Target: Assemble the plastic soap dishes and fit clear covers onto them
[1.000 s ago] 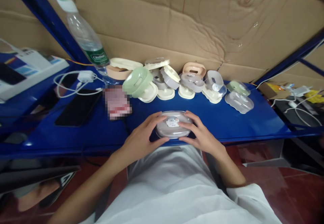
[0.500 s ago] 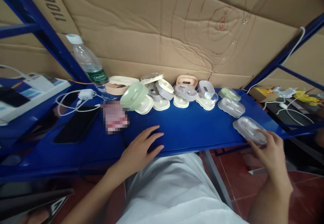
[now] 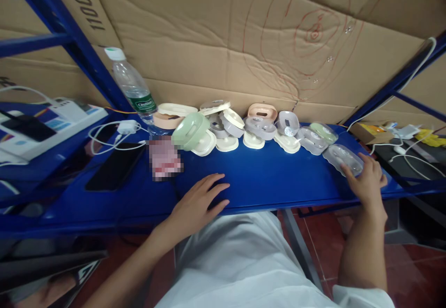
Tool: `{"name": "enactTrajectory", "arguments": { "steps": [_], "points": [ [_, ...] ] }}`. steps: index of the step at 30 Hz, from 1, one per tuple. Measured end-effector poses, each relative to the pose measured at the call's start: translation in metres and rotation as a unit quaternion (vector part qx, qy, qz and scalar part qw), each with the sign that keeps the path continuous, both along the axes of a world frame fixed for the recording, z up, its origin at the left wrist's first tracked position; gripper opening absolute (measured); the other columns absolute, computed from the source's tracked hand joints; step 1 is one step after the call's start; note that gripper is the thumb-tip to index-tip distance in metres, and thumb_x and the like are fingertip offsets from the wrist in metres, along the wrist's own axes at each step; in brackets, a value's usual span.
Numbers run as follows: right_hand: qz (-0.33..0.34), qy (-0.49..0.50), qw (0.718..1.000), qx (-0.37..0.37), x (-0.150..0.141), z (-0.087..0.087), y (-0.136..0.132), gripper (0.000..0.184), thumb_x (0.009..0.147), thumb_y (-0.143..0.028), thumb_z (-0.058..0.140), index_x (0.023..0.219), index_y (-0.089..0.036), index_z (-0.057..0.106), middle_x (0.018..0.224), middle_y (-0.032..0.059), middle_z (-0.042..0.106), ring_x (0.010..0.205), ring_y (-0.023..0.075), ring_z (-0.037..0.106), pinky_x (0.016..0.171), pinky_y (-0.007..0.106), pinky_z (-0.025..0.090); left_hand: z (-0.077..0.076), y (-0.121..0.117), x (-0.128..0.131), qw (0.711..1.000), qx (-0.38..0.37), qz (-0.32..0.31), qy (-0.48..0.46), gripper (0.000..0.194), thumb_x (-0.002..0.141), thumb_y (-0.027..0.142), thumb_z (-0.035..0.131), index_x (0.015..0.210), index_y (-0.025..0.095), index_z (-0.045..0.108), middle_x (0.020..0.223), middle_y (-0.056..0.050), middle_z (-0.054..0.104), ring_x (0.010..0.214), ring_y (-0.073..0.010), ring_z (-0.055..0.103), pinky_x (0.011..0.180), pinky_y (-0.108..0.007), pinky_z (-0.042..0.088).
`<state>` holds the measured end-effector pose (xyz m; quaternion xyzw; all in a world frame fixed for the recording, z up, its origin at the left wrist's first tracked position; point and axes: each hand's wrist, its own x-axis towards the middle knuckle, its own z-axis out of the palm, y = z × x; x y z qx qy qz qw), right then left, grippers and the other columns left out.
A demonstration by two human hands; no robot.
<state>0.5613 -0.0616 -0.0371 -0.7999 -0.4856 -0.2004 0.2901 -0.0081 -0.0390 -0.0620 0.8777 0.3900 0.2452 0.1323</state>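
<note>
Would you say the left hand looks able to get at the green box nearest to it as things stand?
Probably yes: the left hand looks open, and blue table shows between it and the green box, though a cream piece sits at the box's right.

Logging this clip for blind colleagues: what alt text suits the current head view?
A person's right hand holds a clear plastic container on the right of a blue table; the open left hand is near the front edge. Pastel containers line the back, with a water bottle and black phone to the left.
</note>
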Motion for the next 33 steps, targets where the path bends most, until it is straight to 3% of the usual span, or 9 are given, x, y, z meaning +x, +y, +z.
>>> {"name": "enactTrajectory", "arguments": {
  "steps": [3,7,10,13,19,23,28,31,33],
  "points": [
    [0.138,-0.027,0.989,0.046,-0.053,0.025,0.026,0.068,0.099,-0.066,0.057,0.148,-0.020,0.062,0.149,0.0244,0.067,0.142,0.0411,0.062,0.119,0.063,0.047,0.001,0.000,0.000,1.000,0.000,-0.002,0.006,0.040,0.110,0.045,0.061,0.143,0.025,0.071,0.160,-0.012,0.062,0.146,-0.0333,0.062,0.123,-0.056,0.054],
    [0.410,-0.073,0.907,-0.060,-0.154,0.047,0.080,0.047,0.109,-0.051,0.056,0.142,-0.020,0.068,0.146,0.0173,0.072,0.139,0.0349,0.066,0.121,0.055,0.048,0.002,0.000,0.000,1.000,0.007,-0.005,0.013,0.040,0.110,0.044,0.061,0.144,0.025,0.070,0.160,-0.013,0.061,0.146,-0.0335,0.061,0.123,-0.057,0.054],
    [0.440,-0.131,0.883,-0.102,-0.213,0.047,0.117,0.048,0.110,-0.044,0.056,0.149,-0.017,0.064,0.149,0.0197,0.069,0.139,0.0392,0.063,0.116,0.059,0.050,0.001,-0.001,0.000,1.000,0.016,-0.005,0.009,0.040,0.110,0.042,0.061,0.144,0.024,0.069,0.160,-0.013,0.062,0.146,-0.0337,0.061,0.123,-0.057,0.054],
    [0.448,-0.166,0.873,-0.098,-0.250,0.043,0.133,0.053,0.110,-0.038,0.056,0.157,-0.014,0.057,0.156,0.0233,0.063,0.144,0.0418,0.058,0.116,0.061,0.047,0.001,-0.001,0.000,1.000,0.018,-0.012,0.003,0.040,0.109,0.040,0.063,0.145,0.024,0.069,0.160,-0.013,0.061,0.147,-0.0335,0.061,0.123,-0.056,0.054],
    [0.594,-0.231,0.765,-0.097,-0.330,0.050,0.141,0.050,0.113,-0.020,0.043,0.162,-0.020,0.051,0.173,0.0136,0.049,0.160,0.0331,0.043,0.130,0.058,0.033,0.004,-0.001,0.002,1.000,0.008,-0.015,0.006,0.039,0.110,0.039,0.062,0.144,0.021,0.070,0.159,-0.015,0.061,0.150,-0.0350,0.058,0.126,-0.058,0.051],
    [0.616,-0.266,0.737,-0.081,-0.389,0.056,0.182,0.050,0.113,-0.011,0.040,0.161,-0.019,0.050,0.172,0.0108,0.048,0.164,0.0292,0.036,0.133,0.060,0.024,0.004,-0.001,0.003,1.000,0.003,-0.021,0.004,0.039,0.109,0.039,0.064,0.143,0.019,0.070,0.159,-0.016,0.061,0.149,-0.0348,0.058,0.126,-0.058,0.050],
    [0.607,-0.313,0.726,-0.077,-0.410,0.056,0.210,0.029,0.115,-0.018,0.046,0.124,-0.017,0.073,0.120,0.0098,0.077,0.126,0.0290,0.064,0.120,0.058,0.039,0.009,-0.004,0.000,0.999,0.001,-0.027,-0.028,0.035,0.110,0.037,0.062,0.141,0.024,0.070,0.163,-0.013,0.057,0.148,-0.0322,0.059,0.125,-0.054,0.051],
    [0.600,-0.284,0.746,-0.047,-0.389,0.058,0.180,0.030,0.117,-0.027,0.046,0.126,-0.019,0.073,0.114,0.0095,0.076,0.115,0.0282,0.066,0.115,0.055,0.041,0.012,-0.008,0.000,0.996,0.040,-0.006,-0.083,0.039,0.110,0.034,0.060,0.148,0.027,0.063,0.173,-0.014,0.044,0.156,-0.0320,0.051,0.125,-0.053,0.051],
    [0.607,-0.252,0.753,-0.042,-0.368,0.059,0.145,0.033,0.117,-0.034,0.046,0.133,-0.020,0.072,0.117,0.0109,0.076,0.116,0.0289,0.065,0.112,0.052,0.041,0.013,-0.010,0.002,0.988,0.101,0.050,-0.106,0.045,0.108,0.032,0.063,0.153,0.027,0.058,0.177,-0.017,0.035,0.162,-0.0361,0.042,0.127,-0.057,0.046]
  ]
}}
